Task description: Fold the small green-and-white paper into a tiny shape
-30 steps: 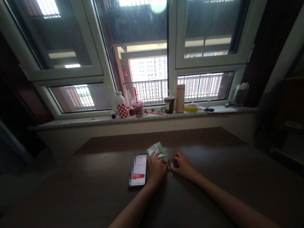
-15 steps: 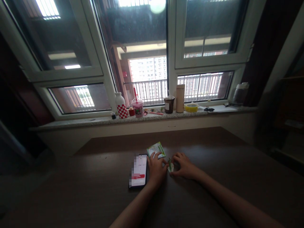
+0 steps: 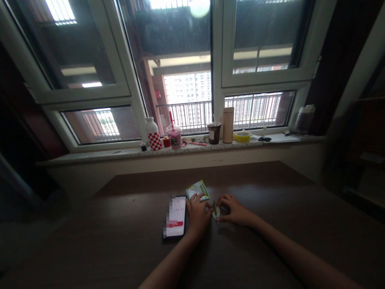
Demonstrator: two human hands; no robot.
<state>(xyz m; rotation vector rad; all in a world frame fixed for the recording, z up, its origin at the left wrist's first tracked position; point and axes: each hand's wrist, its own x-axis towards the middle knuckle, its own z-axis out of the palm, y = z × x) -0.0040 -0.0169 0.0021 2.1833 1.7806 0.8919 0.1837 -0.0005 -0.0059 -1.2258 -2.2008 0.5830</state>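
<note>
A small green-and-white piece that looks like folded paper [image 3: 215,211] stands between my two hands, low over the table. My right hand [image 3: 236,211] curves around its right side, fingers at the top and thumb at the bottom edge. From the left, my left hand [image 3: 199,216] pinches at the same piece with its thumb side. Other fingers of that hand reach to the lower edge of a flat green-and-white packet [image 3: 197,188]. Just left of my left hand lies a phone [image 3: 177,216] with its screen lit. The exact folds of the small piece are too small to make out.
The brown table [image 3: 126,249] ends at the window sill [image 3: 129,151]. Along the sill stand a checkered bottle [image 3: 155,136], a pink cup [image 3: 174,136], a dark drink cup [image 3: 214,132], a tan flask [image 3: 228,125], yellow tape [image 3: 242,137] and scissors [image 3: 264,139].
My right thumb and fingers have shifted very slightly at the small piece, whose lower tip sits a little lower. The phone and the flat packet stay where they were.
</note>
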